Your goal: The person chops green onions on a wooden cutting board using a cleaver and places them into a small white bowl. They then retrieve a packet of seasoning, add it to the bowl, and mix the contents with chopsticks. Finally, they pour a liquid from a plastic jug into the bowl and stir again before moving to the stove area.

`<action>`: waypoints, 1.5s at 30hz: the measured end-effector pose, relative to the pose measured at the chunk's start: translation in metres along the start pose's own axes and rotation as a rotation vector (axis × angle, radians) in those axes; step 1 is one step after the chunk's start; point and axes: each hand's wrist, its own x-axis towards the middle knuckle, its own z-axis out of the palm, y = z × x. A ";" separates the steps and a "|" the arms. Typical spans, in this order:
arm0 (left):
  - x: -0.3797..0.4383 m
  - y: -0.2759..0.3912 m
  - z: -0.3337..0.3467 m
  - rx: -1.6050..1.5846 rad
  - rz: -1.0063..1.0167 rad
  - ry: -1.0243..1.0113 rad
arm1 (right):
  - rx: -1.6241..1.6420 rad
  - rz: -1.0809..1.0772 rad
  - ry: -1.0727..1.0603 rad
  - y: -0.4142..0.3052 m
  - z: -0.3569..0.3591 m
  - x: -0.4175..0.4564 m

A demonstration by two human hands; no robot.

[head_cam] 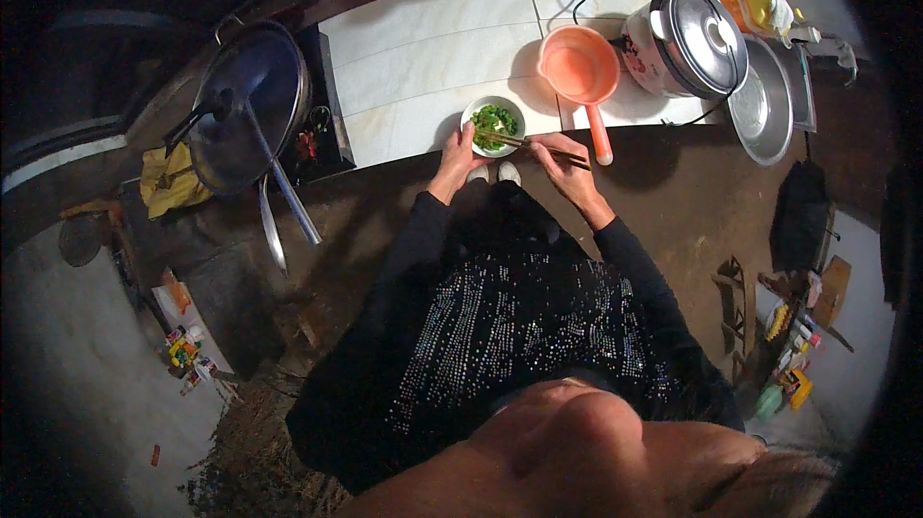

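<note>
A small white bowl (467,114) sits at the front edge of the tiled counter (433,56). Inside it are chopped greens (493,118), with a small pale lump among them. My left hand (456,161) grips the bowl's near left side, thumb at the rim. In my right hand (566,170) is a pair of wooden chopsticks (515,140), whose tips reach into the greens. Part of the bowl's near wall is hidden behind the chopsticks and my left fingers.
Right of the bowl stands an orange plastic ladle (579,65), its handle jutting past the counter edge. Beyond it are a rice cooker (707,38) with a cord and a metal basin (761,103). At left, a large wok (252,85) holds a long-handled utensil (285,193) over a stove (321,139).
</note>
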 end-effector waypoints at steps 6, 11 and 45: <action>-0.033 0.032 0.016 0.139 -0.024 0.041 | 0.008 -0.102 0.125 -0.027 -0.014 -0.002; -0.043 0.044 0.015 0.151 0.010 -0.027 | -0.249 -0.205 0.065 -0.035 -0.029 0.002; -0.068 0.066 0.019 0.150 0.119 -0.089 | -0.365 -0.338 0.070 -0.084 -0.038 0.000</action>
